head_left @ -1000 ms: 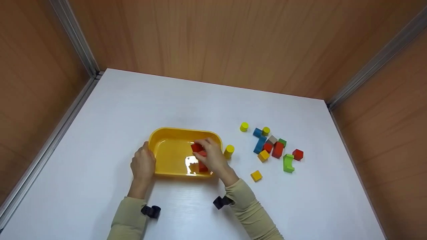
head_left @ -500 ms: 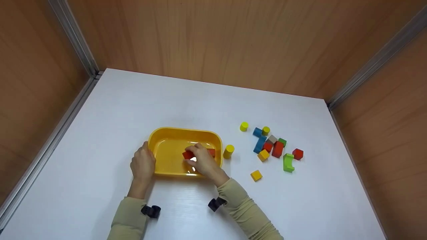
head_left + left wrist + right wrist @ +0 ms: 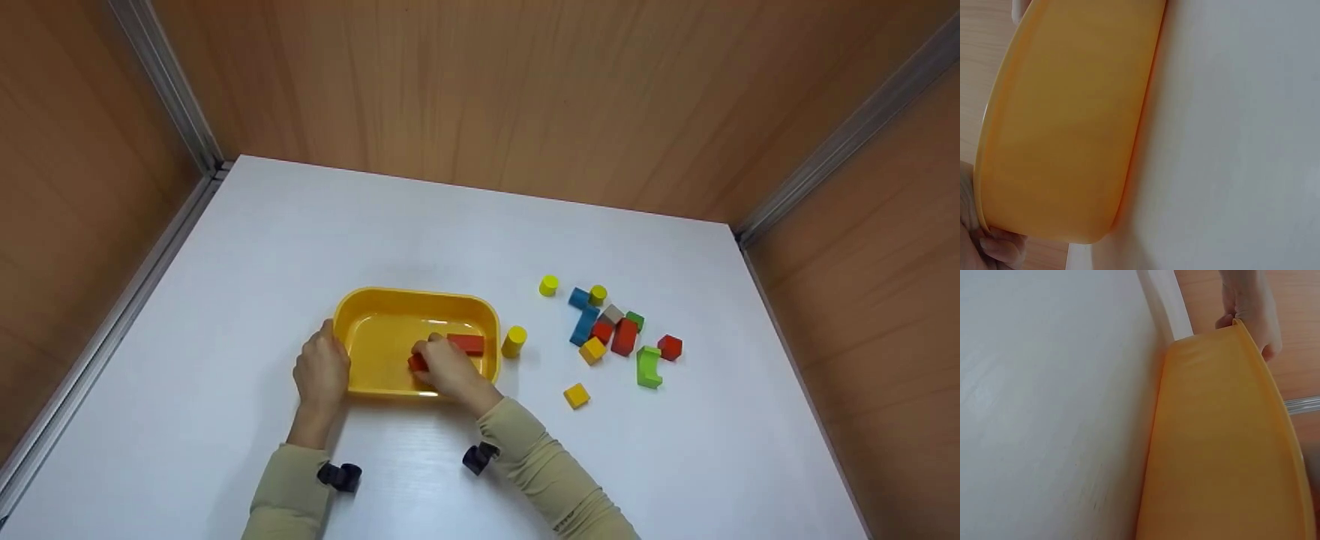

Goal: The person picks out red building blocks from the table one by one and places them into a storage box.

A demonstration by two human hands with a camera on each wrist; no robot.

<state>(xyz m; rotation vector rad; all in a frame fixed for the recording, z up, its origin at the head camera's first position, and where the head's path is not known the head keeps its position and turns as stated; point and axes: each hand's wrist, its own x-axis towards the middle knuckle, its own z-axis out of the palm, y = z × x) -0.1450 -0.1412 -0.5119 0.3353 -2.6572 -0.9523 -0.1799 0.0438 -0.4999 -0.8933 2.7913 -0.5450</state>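
A yellow plastic tray [image 3: 375, 349] stands on the white table. At its left end my left hand [image 3: 322, 369] grips the rim; the left wrist view shows the thumb [image 3: 1000, 249] against the outer wall under the rim. Inside the tray, my right hand [image 3: 450, 369] pinches a red block [image 3: 418, 363] low near the front side, and the fingers partly cover it. Just beyond that hand, a red oblong block [image 3: 466, 344] lies on the tray floor. In the right wrist view the tray wall [image 3: 1219, 439] hides the right hand's fingers.
A yellow cylinder [image 3: 514, 341] stands just right of the tray. Further right lie several loose blocks, among them a blue one [image 3: 585, 325], a red one [image 3: 624, 337], a green arch [image 3: 649, 367] and a yellow cube [image 3: 577, 395]. Wooden panels [image 3: 480, 97] border the table.
My right hand has moved left and down inside the tray with the red block. The oblong red block behind it has come into fuller view. My left hand stays on the rim.
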